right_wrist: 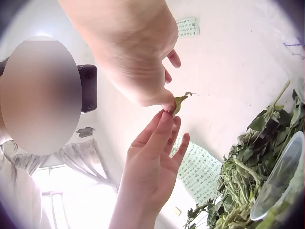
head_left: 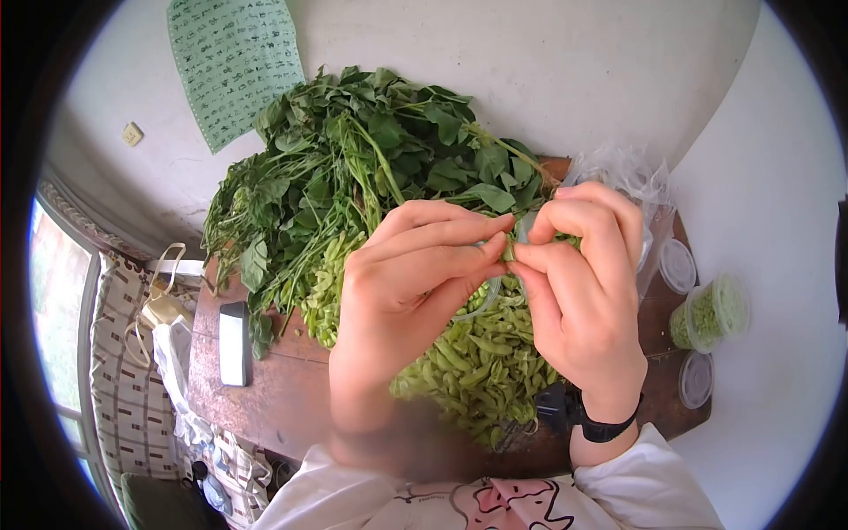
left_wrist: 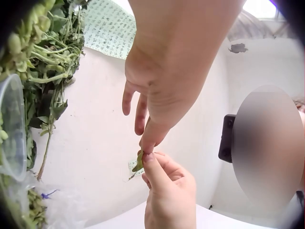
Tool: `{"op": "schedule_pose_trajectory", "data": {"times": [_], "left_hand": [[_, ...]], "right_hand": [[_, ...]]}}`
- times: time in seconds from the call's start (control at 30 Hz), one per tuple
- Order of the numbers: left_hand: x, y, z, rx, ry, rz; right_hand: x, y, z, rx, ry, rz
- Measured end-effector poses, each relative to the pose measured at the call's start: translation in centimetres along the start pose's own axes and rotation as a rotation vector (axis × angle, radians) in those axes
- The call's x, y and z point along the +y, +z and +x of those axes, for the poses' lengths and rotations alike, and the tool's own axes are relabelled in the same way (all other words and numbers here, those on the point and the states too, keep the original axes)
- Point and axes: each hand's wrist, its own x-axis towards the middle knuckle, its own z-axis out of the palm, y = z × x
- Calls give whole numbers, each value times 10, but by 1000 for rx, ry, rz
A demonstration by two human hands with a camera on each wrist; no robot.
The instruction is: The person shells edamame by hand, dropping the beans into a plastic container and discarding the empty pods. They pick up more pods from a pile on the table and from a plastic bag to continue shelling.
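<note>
Both hands meet fingertip to fingertip on one green edamame pod [right_wrist: 179, 104]. My right hand [head_left: 587, 283] pinches the pod between thumb and bent index finger. From the other side, my left hand [head_left: 397, 274] pinches it with thumb and fingertips, its other fingers extended. The pod's pointed stem end sticks out past the fingers in both wrist views. Beneath the hands stands a clear plastic tub [left_wrist: 18, 129] with some beans in it, largely hidden by the hands in the head view. A heap of edamame pods [head_left: 486, 353] lies on the table just below.
Leafy bean plants [head_left: 353, 150] pile up at the back against the wall. To the right are a tub of shelled beans [head_left: 707, 318], round lids [head_left: 677, 265] and a clear plastic bag [head_left: 618, 172]. A phone [head_left: 234, 344] lies on the wooden table [head_left: 283, 389] at left.
</note>
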Motion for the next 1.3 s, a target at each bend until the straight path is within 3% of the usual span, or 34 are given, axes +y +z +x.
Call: {"op": "schedule_pose_trajectory", "data": {"times": [0.6,1.0,1.3], "left_hand": [[0,-7,0,-64,-22,-12],[5,-5,0,-14,-122,-129],[4,-6,1,2,-81,-73]], "right_hand": [[1,-11,3,-92,-18,47],[2,-12,4,-44,44,88],[7,-11,0,-2,69,24]]}}
